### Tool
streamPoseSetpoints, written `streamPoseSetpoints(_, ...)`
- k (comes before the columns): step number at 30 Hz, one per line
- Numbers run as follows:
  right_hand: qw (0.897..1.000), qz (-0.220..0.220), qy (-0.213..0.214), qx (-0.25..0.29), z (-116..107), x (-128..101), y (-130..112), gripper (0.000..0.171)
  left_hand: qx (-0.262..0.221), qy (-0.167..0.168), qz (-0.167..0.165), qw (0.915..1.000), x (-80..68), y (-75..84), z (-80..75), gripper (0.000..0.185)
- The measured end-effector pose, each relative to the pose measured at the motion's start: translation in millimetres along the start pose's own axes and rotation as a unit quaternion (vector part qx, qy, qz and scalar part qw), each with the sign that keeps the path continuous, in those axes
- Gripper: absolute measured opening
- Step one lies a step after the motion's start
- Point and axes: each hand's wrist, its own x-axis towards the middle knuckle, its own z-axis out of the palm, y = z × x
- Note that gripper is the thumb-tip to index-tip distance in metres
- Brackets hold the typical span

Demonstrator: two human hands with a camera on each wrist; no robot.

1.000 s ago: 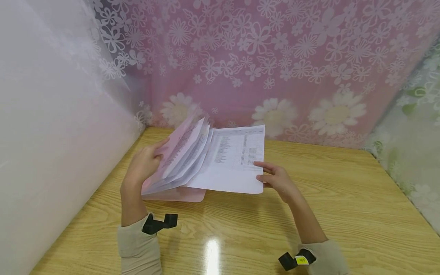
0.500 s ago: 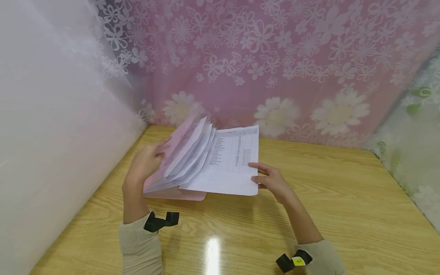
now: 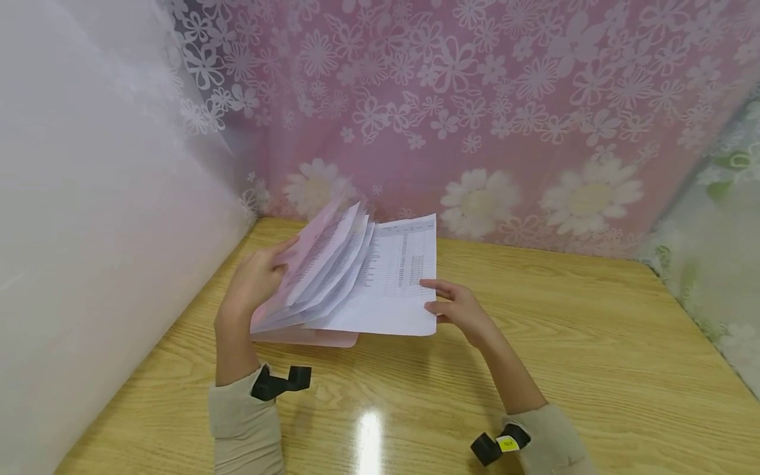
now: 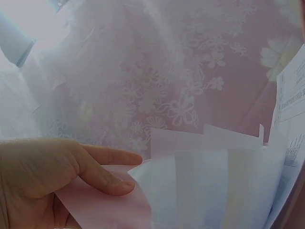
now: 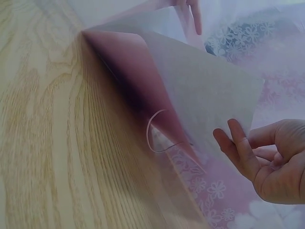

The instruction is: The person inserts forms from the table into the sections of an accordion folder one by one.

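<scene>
A pink folder (image 3: 329, 339) stands partly open over the table, with several loose white sheets (image 3: 323, 290) fanned out inside it. My left hand (image 3: 252, 284) grips its raised front cover at the left edge; in the left wrist view the thumb lies over the pink cover (image 4: 112, 202) and the fingers are partly hidden behind it. On the other side, my right hand (image 3: 460, 310) pinches the right edge of a white sheet printed with a table (image 3: 386, 307). From the right wrist, the plain back of that sheet (image 5: 205, 81) shows, lifted off the folder's back cover (image 5: 136, 67).
The wood-grain table (image 3: 570, 330) extends in front and to the right. A pink flowered curtain (image 3: 410, 99) hangs behind it, and a pale wall (image 3: 107, 198) runs along the left side. A thin pale loop (image 5: 148, 133) sticks out near the folder.
My right hand has moved left, bringing the sheet's right edge closer to the other papers. The left hand keeps its grip on the cover with hardly any shift.
</scene>
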Motion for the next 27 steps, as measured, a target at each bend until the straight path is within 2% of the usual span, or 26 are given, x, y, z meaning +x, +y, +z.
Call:
streamPoseSetpoints(13, 1.0, 0.0, -0.013, 0.026, 19, 16, -2, 0.049, -0.001, 0.003, -0.005, 1.0, -0.9, 0.3, -0.3, 0.053)
streamPoseSetpoints(27, 0.999, 0.005, 0.003, 0.051, 49, 33, -2, 0.047, 0.0, 0.004, -0.002, 1.0, -0.7, -0.3, 0.8, 0.05)
